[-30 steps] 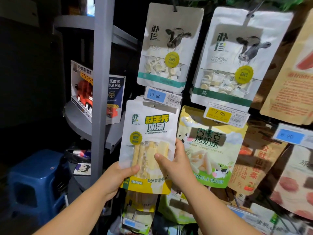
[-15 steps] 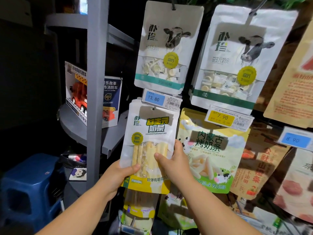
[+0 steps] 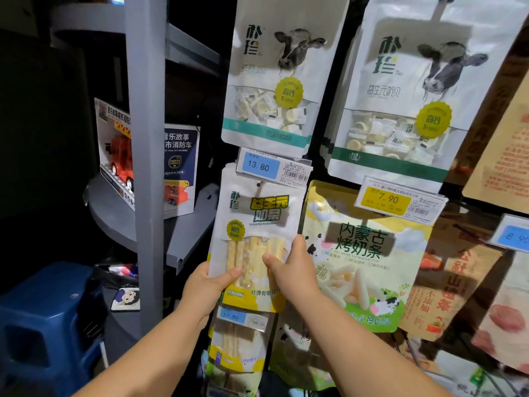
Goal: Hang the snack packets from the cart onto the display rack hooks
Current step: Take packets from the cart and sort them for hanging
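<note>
I hold a white and yellow snack packet of milk sticks [image 3: 257, 224] upright against the display rack. My left hand [image 3: 206, 285] grips its lower left edge and my right hand [image 3: 289, 267] grips its lower right side. The packet's top sits just under the blue 13.80 price tag [image 3: 260, 166], and a hook tip shows through its hang hole [image 3: 259, 184]. Whether it rests fully on the hook is unclear. More of the same packets [image 3: 237, 348] hang below it.
Two white cow-print packets [image 3: 274, 81] [image 3: 423, 96] hang above. A yellow-green milk stick packet [image 3: 366, 262] hangs right of my hands under a 7.90 tag [image 3: 386, 199]. A grey upright post [image 3: 146, 167], a toy fire truck box [image 3: 120, 156] and a blue stool [image 3: 48, 322] stand left.
Both hands have lifted the packet a little and pushed it toward the rack, so its top now lies under the 13.80 tag. My view has moved closer.
</note>
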